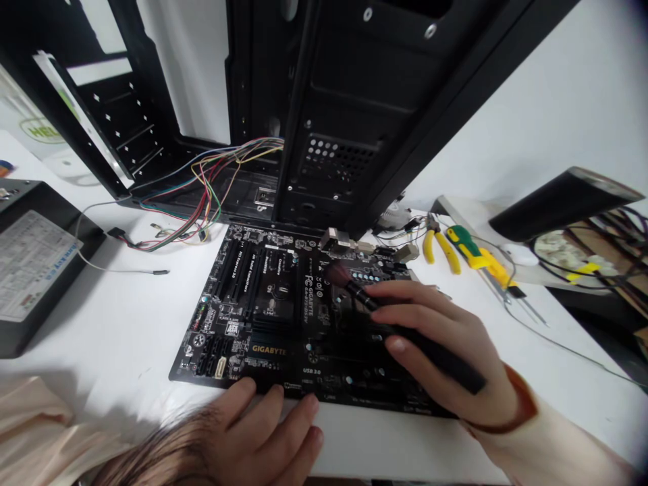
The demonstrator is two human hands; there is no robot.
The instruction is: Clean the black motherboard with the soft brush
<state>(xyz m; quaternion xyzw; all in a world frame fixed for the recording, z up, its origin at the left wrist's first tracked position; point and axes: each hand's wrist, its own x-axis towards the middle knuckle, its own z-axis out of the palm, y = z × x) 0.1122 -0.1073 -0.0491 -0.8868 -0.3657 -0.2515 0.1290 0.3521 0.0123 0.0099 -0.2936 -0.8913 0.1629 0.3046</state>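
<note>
A black Gigabyte motherboard (276, 307) lies flat on the white table. My right hand (435, 337) is closed round the black handle of a brush (362, 295), and the brush's dark reddish bristles are over the middle of the board, slightly blurred. At the board's near edge is my left hand (268, 432), its fingers spread and their tips at the edge, holding nothing. Some hair hangs across the back of that hand.
Behind the board stands an open black computer case (324, 88) with coloured wires (207, 182). A power supply (40, 263) sits at the left. Yellow-handled pliers (440, 248) and a green-and-yellow tool (464, 245) lie at the right, near cables.
</note>
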